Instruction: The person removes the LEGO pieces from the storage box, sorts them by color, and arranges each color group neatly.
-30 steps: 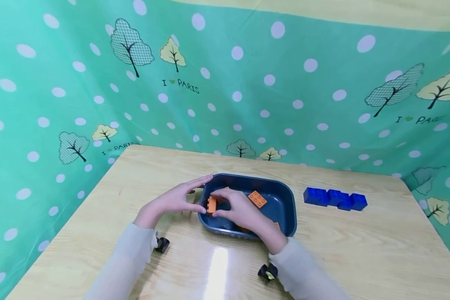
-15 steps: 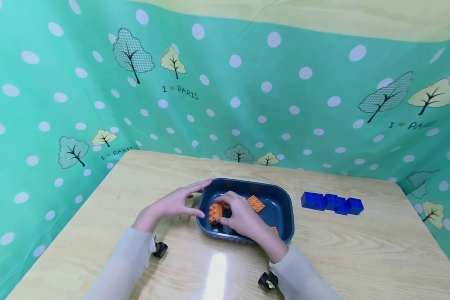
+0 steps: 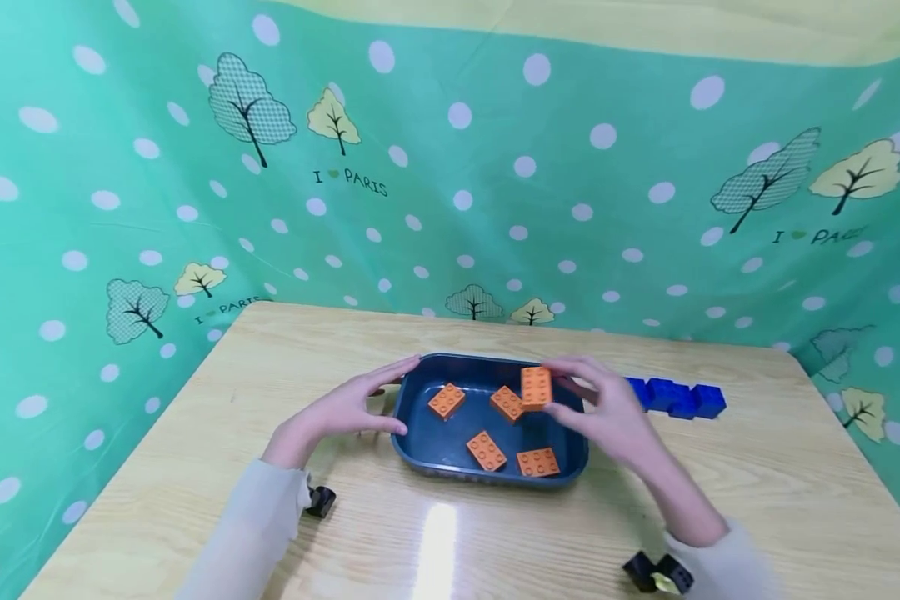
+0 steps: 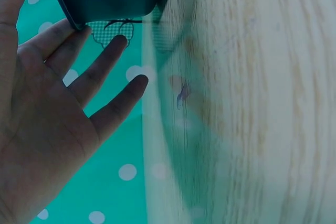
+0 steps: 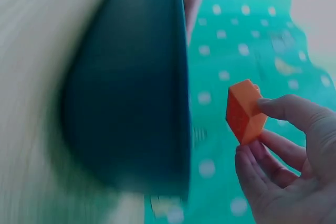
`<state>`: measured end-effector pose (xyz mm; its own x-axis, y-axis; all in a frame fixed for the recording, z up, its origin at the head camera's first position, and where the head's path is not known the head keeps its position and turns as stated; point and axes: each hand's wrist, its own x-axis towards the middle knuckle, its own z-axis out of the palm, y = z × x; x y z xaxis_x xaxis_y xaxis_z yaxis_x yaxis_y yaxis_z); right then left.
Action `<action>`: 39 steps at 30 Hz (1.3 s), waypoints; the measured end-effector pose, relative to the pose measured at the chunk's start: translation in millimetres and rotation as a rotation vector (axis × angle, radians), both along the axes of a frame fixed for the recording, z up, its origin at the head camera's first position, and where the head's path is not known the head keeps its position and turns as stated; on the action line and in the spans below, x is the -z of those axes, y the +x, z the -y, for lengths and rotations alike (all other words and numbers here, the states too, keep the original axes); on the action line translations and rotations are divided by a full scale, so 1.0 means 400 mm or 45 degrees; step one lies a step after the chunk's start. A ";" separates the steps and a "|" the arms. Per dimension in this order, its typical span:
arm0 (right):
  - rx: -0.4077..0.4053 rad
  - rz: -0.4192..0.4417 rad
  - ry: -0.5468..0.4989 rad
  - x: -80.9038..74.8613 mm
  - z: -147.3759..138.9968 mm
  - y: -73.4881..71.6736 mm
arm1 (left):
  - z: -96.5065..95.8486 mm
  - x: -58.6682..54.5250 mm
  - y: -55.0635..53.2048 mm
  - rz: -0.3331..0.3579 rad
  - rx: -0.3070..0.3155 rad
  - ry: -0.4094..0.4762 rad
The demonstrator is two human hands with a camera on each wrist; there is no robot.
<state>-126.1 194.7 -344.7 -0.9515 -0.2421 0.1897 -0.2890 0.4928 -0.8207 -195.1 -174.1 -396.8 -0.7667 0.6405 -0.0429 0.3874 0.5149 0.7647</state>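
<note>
We're risking dropping a brick, right fingers pinching just its end; spread left fingers are touching the box.

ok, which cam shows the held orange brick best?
Right wrist: the held orange brick appears largest there, with the right grip pinching it in plain view. Head shows it smaller, studs facing the camera, against the tub. Left wrist doesn't show it.
</note>
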 end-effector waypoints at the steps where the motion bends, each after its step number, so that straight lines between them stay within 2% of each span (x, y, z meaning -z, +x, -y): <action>1: 0.027 -0.007 0.011 -0.005 -0.025 0.002 | 0.002 0.000 0.001 -0.001 0.000 0.001; 4: 0.096 -0.037 0.063 -0.011 -0.100 0.009 | 0.003 -0.002 0.001 0.000 -0.005 0.009; 8: 0.132 -0.066 0.085 0.006 -0.183 0.015 | 0.004 -0.005 0.002 -0.002 -0.011 0.008; 11: 0.123 -0.016 0.094 0.031 -0.229 0.022 | 0.007 -0.006 0.003 -0.005 -0.008 0.002; 14: 0.101 0.095 0.136 0.059 -0.260 0.027 | 0.011 -0.009 0.003 -0.016 -0.006 -0.006; 18: 0.086 0.185 0.256 0.094 -0.271 0.022 | 0.018 -0.018 0.003 -0.029 -0.019 0.005; 22: 0.108 0.159 0.402 0.115 -0.261 0.012 | 0.022 -0.023 0.005 -0.016 -0.022 0.025; 28: 0.143 0.119 0.530 0.114 -0.245 0.007 | 0.022 -0.020 0.005 -0.015 -0.030 0.024; 32: 0.149 0.141 0.529 0.115 -0.246 0.011 | 0.018 -0.012 0.005 -0.016 -0.016 0.028; 39: 0.180 0.155 0.454 0.120 -0.258 0.045 | 0.002 -0.003 -0.002 0.003 -0.004 -0.021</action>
<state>-107.9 297.7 -392.6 -0.9905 -0.1372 0.0009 -0.1088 0.7811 -0.6149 -195.9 -175.0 -395.8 -0.7687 0.6373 -0.0554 0.3839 0.5289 0.7569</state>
